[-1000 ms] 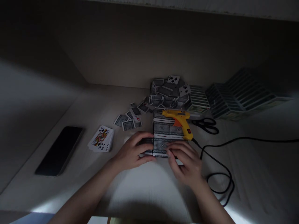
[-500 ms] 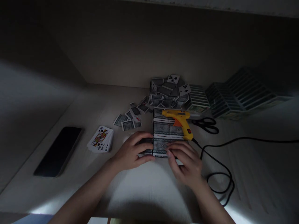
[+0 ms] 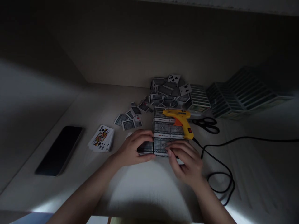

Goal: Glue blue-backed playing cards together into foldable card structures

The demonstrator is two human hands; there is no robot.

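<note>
My left hand (image 3: 133,151) spans a playing card piece (image 3: 145,147), thumb at its near edge and fingers at its far edge. That piece, patterned back up, lies against the left side of a panel of joined playing cards (image 3: 161,144). Over the panel's near right part, my right hand (image 3: 187,158) is closed, its thumb and fingertips together at the card surface; whether anything is between them is hidden. A yellow glue gun (image 3: 182,119) with an orange trigger lies across the panel's far right part.
Black scissors (image 3: 206,124) and a looping black cord (image 3: 227,169) are on the right. Behind the panel are heaped folded cards (image 3: 165,90) and slatted card structures (image 3: 243,93). Left lie a fanned card stack (image 3: 102,138) and a phone (image 3: 59,151). A wall (image 3: 130,46) closes the back.
My left index and middle fingers have drawn together toward the far edge, uncovering more of the card piece. My right hand has hardly moved.
</note>
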